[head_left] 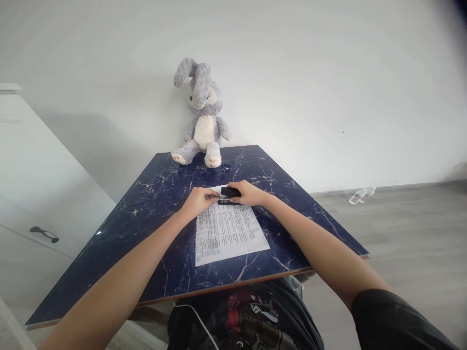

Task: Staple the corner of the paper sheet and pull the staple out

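Gripping a black, oblong, stapler-like device, the right hand is hiding its right end; the left hand is pinching a small dark strip, too small to identify, just beside the device. Both items are occupying the far end of a white printed paper sheet, its text blurring beyond reading, on the dark-blue marbled tabletop

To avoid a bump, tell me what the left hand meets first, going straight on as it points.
The left hand would probably meet the black stapler in the right hand first; whether they touch is unclear.
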The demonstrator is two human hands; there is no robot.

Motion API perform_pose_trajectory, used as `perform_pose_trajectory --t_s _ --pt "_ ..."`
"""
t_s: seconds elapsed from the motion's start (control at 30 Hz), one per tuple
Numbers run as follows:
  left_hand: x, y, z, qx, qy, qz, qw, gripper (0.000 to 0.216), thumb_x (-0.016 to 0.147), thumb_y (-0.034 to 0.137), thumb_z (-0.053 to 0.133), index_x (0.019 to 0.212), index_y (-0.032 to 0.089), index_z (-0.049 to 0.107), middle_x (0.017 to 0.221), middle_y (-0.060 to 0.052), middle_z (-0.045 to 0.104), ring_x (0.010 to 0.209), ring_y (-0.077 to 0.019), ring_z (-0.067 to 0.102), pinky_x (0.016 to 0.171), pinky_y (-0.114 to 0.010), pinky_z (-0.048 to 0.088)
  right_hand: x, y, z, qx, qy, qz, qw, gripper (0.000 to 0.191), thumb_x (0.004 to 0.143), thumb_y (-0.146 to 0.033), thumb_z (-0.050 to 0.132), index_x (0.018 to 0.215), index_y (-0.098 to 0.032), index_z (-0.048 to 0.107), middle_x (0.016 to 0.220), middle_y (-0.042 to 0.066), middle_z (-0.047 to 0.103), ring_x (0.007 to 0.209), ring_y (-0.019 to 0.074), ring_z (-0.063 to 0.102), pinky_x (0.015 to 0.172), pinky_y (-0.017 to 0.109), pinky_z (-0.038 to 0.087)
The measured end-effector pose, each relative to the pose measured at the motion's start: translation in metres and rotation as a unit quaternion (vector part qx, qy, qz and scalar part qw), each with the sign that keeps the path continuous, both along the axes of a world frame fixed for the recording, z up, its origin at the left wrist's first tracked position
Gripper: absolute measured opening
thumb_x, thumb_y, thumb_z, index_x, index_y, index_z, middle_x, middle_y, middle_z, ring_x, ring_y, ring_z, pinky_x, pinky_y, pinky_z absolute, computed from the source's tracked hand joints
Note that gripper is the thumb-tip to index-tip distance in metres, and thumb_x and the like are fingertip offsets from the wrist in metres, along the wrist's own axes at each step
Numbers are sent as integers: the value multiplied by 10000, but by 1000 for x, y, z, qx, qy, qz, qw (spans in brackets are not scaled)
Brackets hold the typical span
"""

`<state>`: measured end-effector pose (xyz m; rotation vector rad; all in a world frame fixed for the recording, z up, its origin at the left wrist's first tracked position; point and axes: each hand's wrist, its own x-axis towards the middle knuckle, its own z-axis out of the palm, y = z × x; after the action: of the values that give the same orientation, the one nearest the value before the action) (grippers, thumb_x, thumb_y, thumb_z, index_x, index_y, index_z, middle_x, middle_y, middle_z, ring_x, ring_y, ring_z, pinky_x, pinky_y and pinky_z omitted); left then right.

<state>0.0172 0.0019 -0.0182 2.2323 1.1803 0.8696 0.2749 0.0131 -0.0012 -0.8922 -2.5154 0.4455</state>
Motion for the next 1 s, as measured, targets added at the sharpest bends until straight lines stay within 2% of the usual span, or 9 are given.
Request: perform_pose_trajectory --t_s 0.23,0.37,0.5,0.6,0.67,0.77,0.9,1.0 --pt "3 -5 3 67 6 1 998 126 834 165 740 885 236 831 926 -24 820 877 -250 767 862 -364 581 0 1 -1 -2 6 3 1000 196 866 -225 726 1005 -175 598 855 22 651 700 157 554 646 261 337" --pt "3 -3 0 67 -69 23 995 113 854 212 731 921 219 822 934 -43 815 860 -246 769 865 -370 586 1 2 -2 -4 8 5 1000 210 863 -220 737 1016 -176 600 856 17 654 701 153 560 645 257 340" --pt "-1 3 -4 -7 -189 63 980 218 840 353 777 973 186 822 958 -93 814 886 -272 773 853 -397 595 1 2 -1 -10 7 6 1000 208 868 -223 734 1023 -174 603 855 22 658 705 158 569 643 259 345" --pt "-5 6 -6 -95 -292 92 947 417 756 454 860 1043 155 817 990 -135 812 940 -289 769 865 -419 601 1 1 -1 -15 7 4 1000 210 869 -221 729 1034 -173 609 873 30 667 715 162 576 651 263 354" --pt "-7 7 -5 -124 -323 102 933 532 681 478 915 1085 148 810 1044 -151 807 994 -295 761 914 -437 598 1 1 -2 -14 8 3 1000 213 866 -221 731 1038 -173 614 877 32 669 718 164 577 656 266 358" --pt "-8 6 -3 -90 -288 92 949 526 660 454 934 1076 154 815 1076 -149 803 1022 -296 758 970 -457 590 1 2 -3 -13 9 3 1000 216 869 -227 730 1043 -175 614 884 32 669 718 163 575 656 267 359" --pt "-4 2 0 -25 -147 47 988 291 777 325 849 1036 195 825 1011 -101 816 950 -287 775 940 -447 601 1 2 -2 -10 2 4 1000 209 873 -231 727 1027 -173 598 877 30 663 713 160 569 652 264 357" --pt "0 0 0 10 -59 24 998 148 816 236 790 957 230 837 1001 -62 820 964 -287 771 938 -418 586 0 2 -2 -6 -1 6 1000 201 875 -221 718 1022 -173 591 862 25 652 708 159 564 644 261 353"
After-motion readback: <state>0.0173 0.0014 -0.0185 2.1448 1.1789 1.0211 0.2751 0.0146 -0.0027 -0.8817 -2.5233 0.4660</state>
